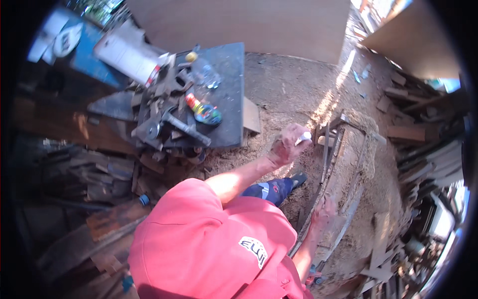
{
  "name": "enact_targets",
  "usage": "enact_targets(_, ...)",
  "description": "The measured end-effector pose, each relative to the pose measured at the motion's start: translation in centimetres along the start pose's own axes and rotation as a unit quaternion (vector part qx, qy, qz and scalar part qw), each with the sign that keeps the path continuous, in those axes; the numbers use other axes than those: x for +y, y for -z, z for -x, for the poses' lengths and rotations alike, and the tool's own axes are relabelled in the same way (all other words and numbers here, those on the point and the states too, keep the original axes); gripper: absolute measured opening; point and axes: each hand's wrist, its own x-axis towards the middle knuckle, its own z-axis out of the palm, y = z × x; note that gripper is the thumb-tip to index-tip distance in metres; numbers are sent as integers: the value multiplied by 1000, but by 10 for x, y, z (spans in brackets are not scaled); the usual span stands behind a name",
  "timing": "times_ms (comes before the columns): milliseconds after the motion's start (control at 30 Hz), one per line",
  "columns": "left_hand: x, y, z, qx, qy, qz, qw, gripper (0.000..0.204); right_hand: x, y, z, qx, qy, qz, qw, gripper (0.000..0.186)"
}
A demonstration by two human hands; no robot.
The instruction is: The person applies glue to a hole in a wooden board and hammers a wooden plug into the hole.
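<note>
My left hand [290, 144] is closed on a small white cylindrical object [304, 137], held above the sawdust-strewn ground left of a long wooden workpiece [347, 164]. A dark, narrow curved strip [326, 169] runs along the workpiece's left side, with wood shavings over its top. My right hand [323, 214] is lower down beside that strip, at or on the workpiece; its fingers are blurred, so I cannot tell whether they grip anything.
A dark worktable [226, 74] at upper left holds a hammer [186, 127], plastic bottles [205, 74], a colourful container [204, 109] and scraps. Large plywood sheets [279, 25] stand behind. Stacked offcuts [408, 132] line the right; more lumber [94, 169] lies at left.
</note>
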Motion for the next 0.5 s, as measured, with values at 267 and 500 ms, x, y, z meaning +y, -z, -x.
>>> enact_targets(267,-76,111,40,125,174,-169,962,28,-251,33,-65,-92,282,-288,910,7)
enact_targets(500,-125,100,55,215,180,-220,934,36,-466,-82,-18,-235,587,-67,772,56)
